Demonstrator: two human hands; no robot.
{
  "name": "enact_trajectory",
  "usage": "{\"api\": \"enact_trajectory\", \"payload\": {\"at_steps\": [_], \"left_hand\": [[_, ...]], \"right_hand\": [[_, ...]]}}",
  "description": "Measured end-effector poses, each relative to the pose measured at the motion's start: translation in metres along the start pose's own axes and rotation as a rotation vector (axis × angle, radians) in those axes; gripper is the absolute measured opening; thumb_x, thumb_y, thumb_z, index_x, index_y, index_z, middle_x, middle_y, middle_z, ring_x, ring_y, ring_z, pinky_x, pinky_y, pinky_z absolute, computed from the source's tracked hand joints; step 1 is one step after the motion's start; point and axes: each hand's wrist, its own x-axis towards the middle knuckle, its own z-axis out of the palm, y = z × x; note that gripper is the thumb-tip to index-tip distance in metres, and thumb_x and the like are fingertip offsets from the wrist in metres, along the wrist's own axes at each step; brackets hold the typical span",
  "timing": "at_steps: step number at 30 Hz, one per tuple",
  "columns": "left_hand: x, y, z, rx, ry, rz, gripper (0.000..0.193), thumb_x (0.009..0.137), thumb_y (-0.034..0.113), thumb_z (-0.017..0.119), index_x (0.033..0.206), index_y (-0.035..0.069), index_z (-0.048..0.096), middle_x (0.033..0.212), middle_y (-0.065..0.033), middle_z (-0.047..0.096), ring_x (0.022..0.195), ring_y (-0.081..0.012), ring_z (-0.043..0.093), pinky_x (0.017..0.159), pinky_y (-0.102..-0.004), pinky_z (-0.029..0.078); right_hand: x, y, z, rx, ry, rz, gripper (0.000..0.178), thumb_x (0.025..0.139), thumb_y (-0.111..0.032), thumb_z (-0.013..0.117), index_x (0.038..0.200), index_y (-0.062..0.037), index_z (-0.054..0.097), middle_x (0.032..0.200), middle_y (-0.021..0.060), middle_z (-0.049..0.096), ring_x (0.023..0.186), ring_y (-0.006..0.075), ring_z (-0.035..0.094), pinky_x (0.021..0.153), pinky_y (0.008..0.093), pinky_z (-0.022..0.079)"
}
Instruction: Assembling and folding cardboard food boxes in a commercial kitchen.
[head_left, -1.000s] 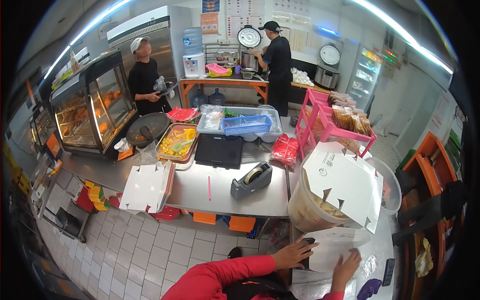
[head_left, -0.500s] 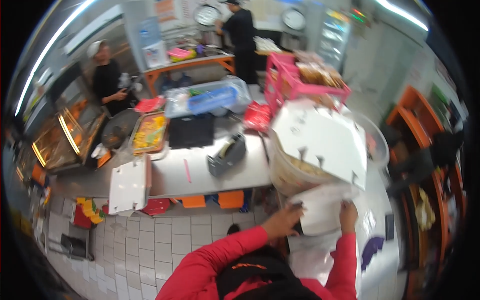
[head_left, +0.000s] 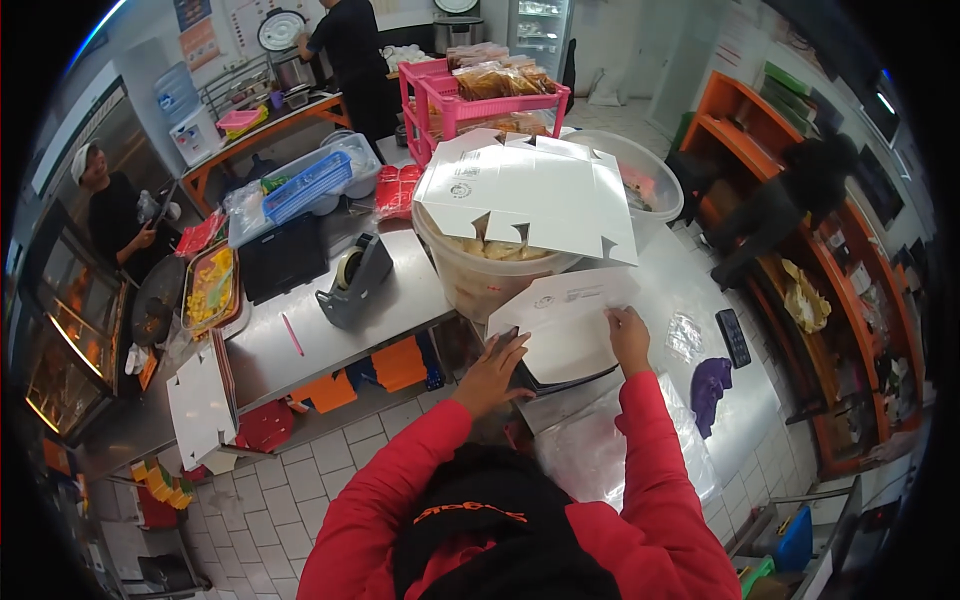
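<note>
A white cardboard box (head_left: 565, 330), partly folded with its back flap raised, lies in front of me on the metal table. My left hand (head_left: 490, 372) grips its left edge, thumb apart from the fingers; a small dark patch shows by the fingertips. My right hand (head_left: 628, 340) pinches the right edge between thumb and fingers. Something dark and flat lies beneath the box. Just beyond, flat white cardboard blanks (head_left: 540, 195) with notched edges rest over a large clear tub (head_left: 470, 275) of pale food.
Clear plastic bags (head_left: 630, 440), a purple cloth (head_left: 711, 395) and a black phone-like device (head_left: 733, 338) lie to the right. Leftward are a tape dispenser (head_left: 357, 283) and a food tray (head_left: 212, 288). A pink crate (head_left: 435, 105) stands behind the tub. Other people stand farther off.
My view has swung to the right, so the surroundings sit farther left. Both hands stay at the box edges, and its back flap now stands more clearly raised.
</note>
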Motion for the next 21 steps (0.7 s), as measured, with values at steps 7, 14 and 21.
{"api": "enact_trajectory", "payload": {"at_steps": [7,14,21], "left_hand": [[-0.004,0.01,-0.005,0.124,-0.003,-0.018,0.084,0.081,0.056,0.056,0.141,0.003,0.03,0.154,-0.0106,0.02,0.141,-0.0288,0.022,0.114,-0.0463,0.021],[-0.068,0.033,-0.024,0.165,0.015,-0.174,0.072,0.088,0.037,0.058,0.147,0.012,0.025,0.153,-0.0118,0.023,0.142,-0.0288,0.021,0.112,-0.0547,0.017],[-0.221,-0.019,-0.048,0.145,-0.068,-0.93,0.047,0.091,0.019,0.051,0.136,0.013,0.039,0.073,-0.0077,0.065,0.074,-0.0266,0.066,0.104,-0.0413,0.036]], "right_hand": [[0.003,0.013,0.009,0.122,-0.013,0.034,0.028,0.091,-0.03,0.059,0.09,-0.0037,0.069,0.091,0.0144,0.063,0.078,0.033,0.063,0.068,0.0403,0.05],[-0.019,-0.015,-0.023,0.394,0.415,0.107,0.026,0.097,-0.019,0.052,0.082,0.0024,0.051,0.076,0.0137,0.052,0.071,0.0256,0.051,0.069,0.0352,0.043],[-0.05,-0.149,-0.071,0.642,0.237,0.029,0.024,0.1,-0.016,0.044,0.083,-0.0016,0.054,0.065,0.0032,0.044,0.06,0.0117,0.039,0.056,0.0252,0.034]]}}
